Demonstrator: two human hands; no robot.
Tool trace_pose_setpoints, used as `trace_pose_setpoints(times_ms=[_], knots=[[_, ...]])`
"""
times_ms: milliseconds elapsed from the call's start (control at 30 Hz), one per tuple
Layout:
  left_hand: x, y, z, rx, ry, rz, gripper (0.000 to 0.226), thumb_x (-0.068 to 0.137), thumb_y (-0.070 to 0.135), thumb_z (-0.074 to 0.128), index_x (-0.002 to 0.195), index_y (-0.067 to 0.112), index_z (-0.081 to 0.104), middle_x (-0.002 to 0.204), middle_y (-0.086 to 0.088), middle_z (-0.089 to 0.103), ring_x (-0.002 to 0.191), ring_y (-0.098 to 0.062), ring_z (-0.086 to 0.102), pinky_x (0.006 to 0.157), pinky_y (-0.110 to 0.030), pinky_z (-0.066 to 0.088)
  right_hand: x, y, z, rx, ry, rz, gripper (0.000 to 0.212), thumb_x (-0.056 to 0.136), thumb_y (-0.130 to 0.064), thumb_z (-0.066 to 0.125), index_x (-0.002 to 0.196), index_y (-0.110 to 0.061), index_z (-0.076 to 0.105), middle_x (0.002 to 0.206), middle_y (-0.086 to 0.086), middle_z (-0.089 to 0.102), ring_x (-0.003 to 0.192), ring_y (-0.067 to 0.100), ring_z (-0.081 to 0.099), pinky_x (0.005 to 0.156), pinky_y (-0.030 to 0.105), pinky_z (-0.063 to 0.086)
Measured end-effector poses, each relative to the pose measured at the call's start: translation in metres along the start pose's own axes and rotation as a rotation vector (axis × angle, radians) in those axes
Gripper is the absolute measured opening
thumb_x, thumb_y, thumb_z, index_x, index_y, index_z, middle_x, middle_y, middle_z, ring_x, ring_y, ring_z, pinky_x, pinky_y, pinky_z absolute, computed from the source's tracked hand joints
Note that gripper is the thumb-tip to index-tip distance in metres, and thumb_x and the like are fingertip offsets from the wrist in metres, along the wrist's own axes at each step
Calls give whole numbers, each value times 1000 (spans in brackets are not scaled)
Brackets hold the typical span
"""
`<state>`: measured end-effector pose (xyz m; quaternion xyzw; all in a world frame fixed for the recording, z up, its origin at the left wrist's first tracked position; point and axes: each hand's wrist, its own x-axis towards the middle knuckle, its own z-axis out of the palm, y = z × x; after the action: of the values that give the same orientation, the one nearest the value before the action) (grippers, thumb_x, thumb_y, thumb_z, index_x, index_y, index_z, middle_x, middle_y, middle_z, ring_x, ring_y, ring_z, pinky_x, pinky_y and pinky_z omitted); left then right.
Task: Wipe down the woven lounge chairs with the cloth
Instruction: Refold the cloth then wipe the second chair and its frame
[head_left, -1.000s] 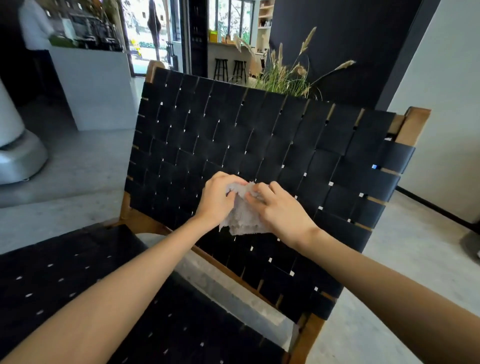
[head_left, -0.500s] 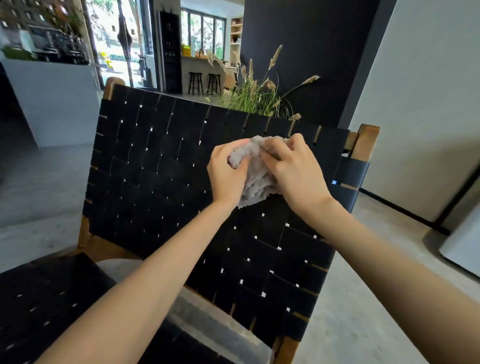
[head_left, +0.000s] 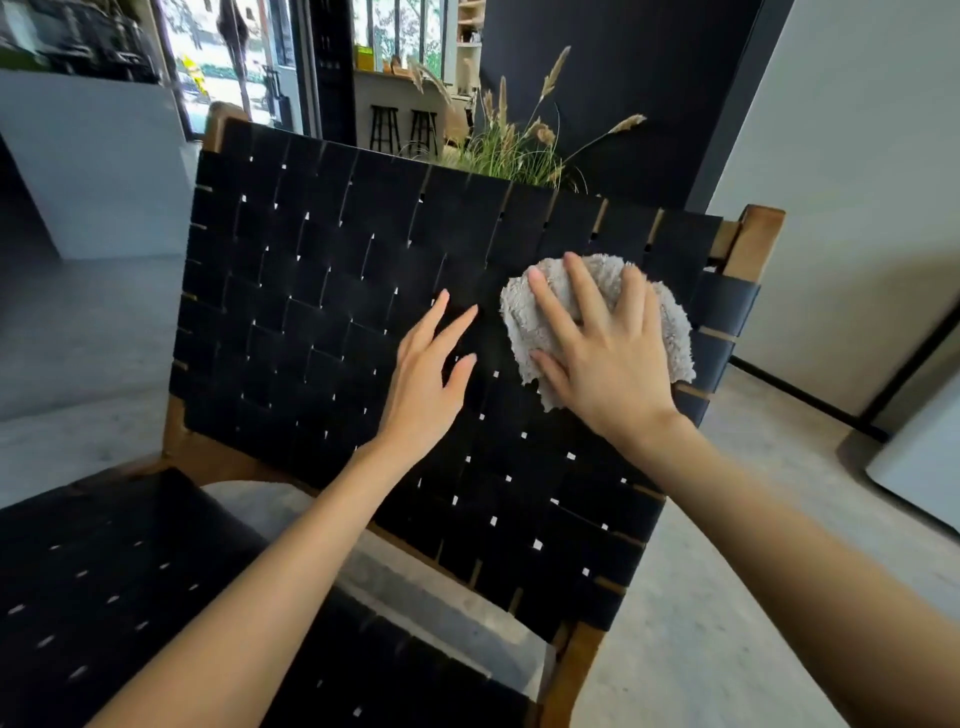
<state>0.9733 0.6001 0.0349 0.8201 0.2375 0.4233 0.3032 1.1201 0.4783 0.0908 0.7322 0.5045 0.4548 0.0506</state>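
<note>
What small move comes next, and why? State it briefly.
Probably sweep the cloth leftward across the backrest: the right hand presses it flat near the right edge, most weave lies to its left, and the left hand should lift clear first.

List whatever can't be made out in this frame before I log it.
Head view:
- Middle of the grey fluffy cloth: covered by the right hand, which presses it flat.
- Left hand: whether it touches the black woven chair backrest cannot be told from this angle.
- Black woven seat: cut off by the left and bottom edges.
- Dust or wiped patches on the backrest: too dark to see.
</note>
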Motion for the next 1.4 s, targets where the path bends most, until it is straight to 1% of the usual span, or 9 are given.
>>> trace_pose_setpoints(times_ms=[100, 233, 400, 633, 767, 833, 1133, 1267, 1400], knots=[[-16, -21, -5, 254, -127, -21, 59, 101, 20, 44, 150, 39, 17, 160, 14, -6, 147, -19, -10, 116, -47, 8, -10, -21, 5, 28, 61, -154, 70, 86, -43, 58, 148, -19, 35, 138, 14, 47, 96, 37, 39, 76, 44, 37], [-24, -25, -8, 368, -241, -64, 68, 101, 20, 43, 150, 41, 1, 159, 12, -17, 146, -28, -14, 116, -56, 9, -14, -6, 5, -1, 85, -458, 72, 80, -34, 68, 145, -19, 42, 133, 11, 53, 91, 32, 40, 70, 40, 40], [-26, -23, -8, 417, -259, -76, 71, 101, 21, 44, 151, 40, -2, 159, 10, -17, 147, -29, -8, 116, -52, 11, 14, 33, -12, 112, 164, 89, 61, 88, -28, 60, 144, -15, 39, 135, 15, 46, 98, 38, 40, 73, 43, 37], [-44, -26, 1, 516, -270, -34, 77, 99, 15, 45, 151, 35, -7, 159, 8, -20, 148, -30, -2, 117, -51, 21, -60, -14, 12, 76, 69, -563, 69, 80, -35, 69, 142, -17, 46, 122, 8, 56, 83, 30, 36, 62, 38, 38], [-56, -28, 14, 480, -250, -13, 81, 96, 10, 47, 152, 35, -7, 158, 9, -21, 147, -31, -3, 112, -48, 33, -22, 28, -9, 99, 181, -46, 61, 88, -32, 62, 144, -16, 42, 131, 12, 50, 89, 37, 45, 67, 41, 37], [-60, -29, 15, 476, -250, -14, 81, 97, 10, 46, 151, 37, -7, 158, 10, -20, 147, -30, -3, 114, -46, 32, -33, 12, -7, 139, 154, 82, 59, 90, -29, 58, 145, -16, 40, 136, 13, 46, 94, 36, 39, 71, 42, 36], [-130, -60, -16, 578, -359, -176, 72, 99, 19, 46, 152, 36, -1, 161, 8, 2, 148, -22, 10, 118, -44, 19, -148, -90, 32, 277, -14, -587, 69, 68, -27, 81, 132, -17, 58, 113, 8, 40, 88, 33, 37, 66, 40, 43], [-190, -96, -29, 612, -357, -273, 67, 98, 22, 45, 152, 32, 6, 159, 2, 19, 145, -21, 21, 115, -41, 28, -64, -65, 15, 211, 144, -361, 67, 79, -34, 71, 141, -22, 48, 136, 10, 49, 103, 38, 40, 81, 45, 35], [-233, -117, -30, 757, -497, -453, 58, 102, 33, 35, 153, 31, 7, 159, 0, 19, 146, -25, 19, 116, -43, 25, -13, -72, 15, 259, 57, -137, 61, 85, -39, 59, 142, -20, 45, 146, 12, 42, 116, 47, 37, 93, 52, 35]])
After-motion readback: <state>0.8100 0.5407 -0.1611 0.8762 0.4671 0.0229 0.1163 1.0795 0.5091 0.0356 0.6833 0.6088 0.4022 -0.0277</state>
